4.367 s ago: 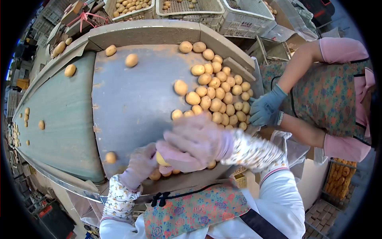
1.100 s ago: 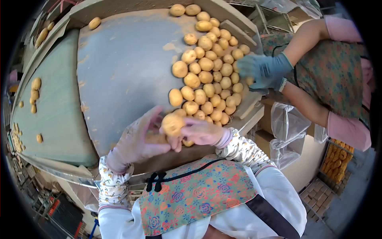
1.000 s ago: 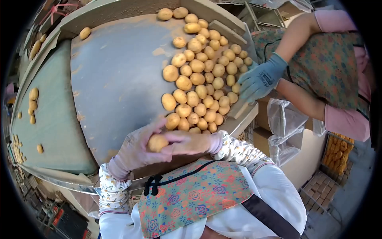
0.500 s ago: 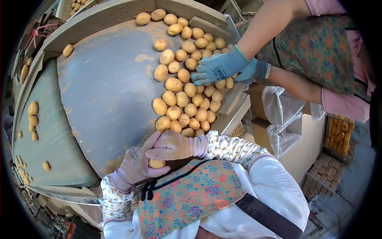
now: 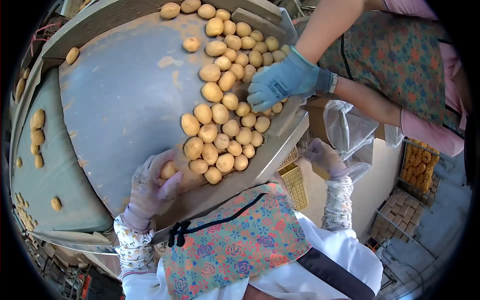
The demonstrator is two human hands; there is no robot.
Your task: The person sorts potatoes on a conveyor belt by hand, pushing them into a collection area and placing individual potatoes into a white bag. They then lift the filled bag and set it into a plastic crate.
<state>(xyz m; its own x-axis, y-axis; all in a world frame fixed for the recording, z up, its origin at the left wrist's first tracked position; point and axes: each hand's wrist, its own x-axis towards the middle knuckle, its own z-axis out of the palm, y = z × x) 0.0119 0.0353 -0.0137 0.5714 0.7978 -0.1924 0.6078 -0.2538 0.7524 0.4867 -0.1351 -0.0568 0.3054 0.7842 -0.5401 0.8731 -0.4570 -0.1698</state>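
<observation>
My left hand, in a pale lilac glove, is at the near edge of the grey-blue sorting surface. Its thumb and fingers close round a potato. My right hand, gloved alike, is out to the right beyond the metal rim, beside a clear plastic bag. Its fingers are curled, and what they hold, if anything, is hidden. Many potatoes lie together on the right part of the surface. Across from me, a co-worker's blue-gloved hand reaches into these potatoes; their other hand is mostly hidden behind it.
A metal rim borders the near side. Below it stands a yellow plastic crate. The plastic bag lines a cardboard box at right. On the left, a green belt carries a few potatoes. A filled orange-yellow sack stands farther right.
My hands were together round a potato at the near edge. The right has moved away to the right, past the rim; the left has shifted slightly up-left and holds a potato.
</observation>
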